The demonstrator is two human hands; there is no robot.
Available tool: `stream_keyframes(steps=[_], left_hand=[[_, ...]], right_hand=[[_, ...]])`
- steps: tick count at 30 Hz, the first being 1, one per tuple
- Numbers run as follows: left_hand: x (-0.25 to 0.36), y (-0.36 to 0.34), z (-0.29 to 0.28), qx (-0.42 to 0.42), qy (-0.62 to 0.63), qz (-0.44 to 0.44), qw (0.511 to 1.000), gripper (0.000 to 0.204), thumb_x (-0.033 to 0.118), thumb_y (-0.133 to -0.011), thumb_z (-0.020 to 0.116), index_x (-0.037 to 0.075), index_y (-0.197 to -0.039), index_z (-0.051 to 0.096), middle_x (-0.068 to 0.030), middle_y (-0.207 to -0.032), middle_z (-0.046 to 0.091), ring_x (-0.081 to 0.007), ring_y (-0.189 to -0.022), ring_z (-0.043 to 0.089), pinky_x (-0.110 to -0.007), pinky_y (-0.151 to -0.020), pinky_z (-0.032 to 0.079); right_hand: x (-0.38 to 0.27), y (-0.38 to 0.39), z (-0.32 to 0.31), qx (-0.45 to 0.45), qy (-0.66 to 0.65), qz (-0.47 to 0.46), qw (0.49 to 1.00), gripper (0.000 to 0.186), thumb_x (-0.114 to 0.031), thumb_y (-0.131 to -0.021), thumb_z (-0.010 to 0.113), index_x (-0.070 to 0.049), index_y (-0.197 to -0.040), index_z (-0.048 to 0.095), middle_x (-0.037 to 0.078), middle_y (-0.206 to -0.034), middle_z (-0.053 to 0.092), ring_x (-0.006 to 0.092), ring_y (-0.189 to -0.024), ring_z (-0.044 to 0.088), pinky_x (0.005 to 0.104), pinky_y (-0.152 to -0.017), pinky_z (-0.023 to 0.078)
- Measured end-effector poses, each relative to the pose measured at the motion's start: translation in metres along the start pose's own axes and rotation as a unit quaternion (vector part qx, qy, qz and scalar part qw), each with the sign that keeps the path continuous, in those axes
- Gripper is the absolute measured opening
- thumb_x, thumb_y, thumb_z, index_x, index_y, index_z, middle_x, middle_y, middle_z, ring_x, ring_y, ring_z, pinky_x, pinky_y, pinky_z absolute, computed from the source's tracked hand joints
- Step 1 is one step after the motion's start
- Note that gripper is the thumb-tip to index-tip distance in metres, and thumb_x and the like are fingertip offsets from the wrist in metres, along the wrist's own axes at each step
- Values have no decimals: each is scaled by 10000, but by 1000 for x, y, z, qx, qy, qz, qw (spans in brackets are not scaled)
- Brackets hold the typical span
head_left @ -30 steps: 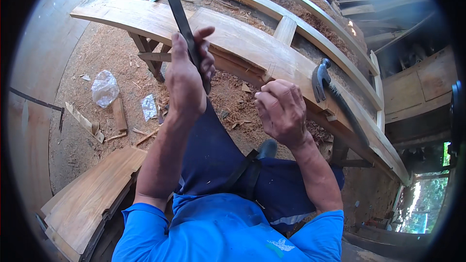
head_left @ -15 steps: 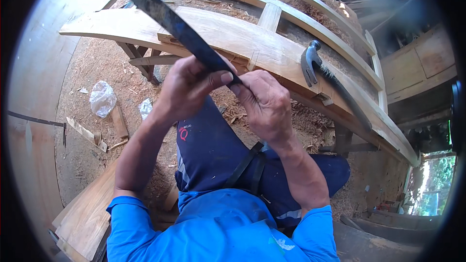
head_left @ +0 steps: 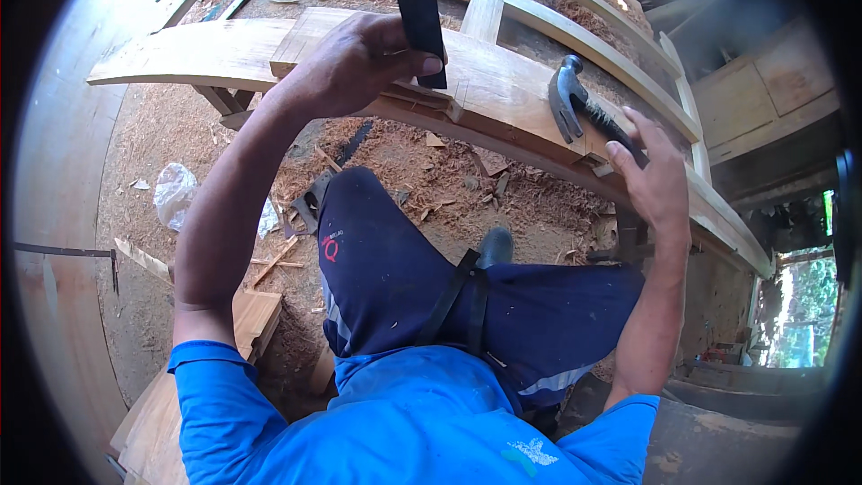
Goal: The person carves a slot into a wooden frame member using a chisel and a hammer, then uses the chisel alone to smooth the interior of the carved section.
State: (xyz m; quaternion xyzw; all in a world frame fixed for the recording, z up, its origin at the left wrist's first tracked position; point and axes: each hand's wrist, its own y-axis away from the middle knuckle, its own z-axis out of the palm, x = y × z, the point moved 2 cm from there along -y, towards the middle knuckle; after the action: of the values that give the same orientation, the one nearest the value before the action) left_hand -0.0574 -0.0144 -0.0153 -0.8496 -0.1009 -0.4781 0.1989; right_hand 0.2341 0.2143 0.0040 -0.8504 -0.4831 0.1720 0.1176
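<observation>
Dark flat blade (head_left: 417, 9), pinched near its lower end in the left hand (head_left: 359, 54), at the near edge of a pale plank (head_left: 507, 81), beside a cut in that edge; cannot tell whether resting on the wood or just clear of it. Could skid off line under a blow, with so short a grip and so much length free above. Could also tip sideways, for want of a second hold farther up. Bruised thumb possible too: laid across the lower end, close to the wood, exposed to any glancing knock from the hammer (head_left: 594, 117). Likely to roll or slide off the plank, too, that same tool, after a clumsy grab by the right hand (head_left: 660, 181). Right thumb and fingers parted, one side of the handle to the other; cannot tell how firmly pressing, if at all. Left thumb flat on the blade, against fingers behind; cannot tell whether those, partly hidden, press together. Long axis nearly up and down in the view, crossing the plank rather than following it. Upper end pointing away, slightly left, cropped by the top border; lower end pointing nearward, slightly right. Cannot tell how steeply raised.
</observation>
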Motion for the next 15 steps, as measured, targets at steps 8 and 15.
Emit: stream_keyframes(steps=[8,15], left_hand=[[16,-5,-4,-35,-129,64,989,233,263,-915,676,62,-1024,715,-84,-903,712,-173,-848,660,-330,-800,496],[1,-7,-2,-15,-173,144,974,241,261,-918,669,69,-1057,709,-120,-960,726,-274,-910,691,-395,-811,509]], right_hand=[[6,-9,13,-32,69,-49,996,331,-242,-945,600,-57,-1219,615,198,-1020,614,379,-963,614,483,-840,476],[-28,-20,-32,-2,149,-78,986,263,-257,-1001,526,-44,-1135,599,160,-953,586,342,-871,605,460,-776,474]])
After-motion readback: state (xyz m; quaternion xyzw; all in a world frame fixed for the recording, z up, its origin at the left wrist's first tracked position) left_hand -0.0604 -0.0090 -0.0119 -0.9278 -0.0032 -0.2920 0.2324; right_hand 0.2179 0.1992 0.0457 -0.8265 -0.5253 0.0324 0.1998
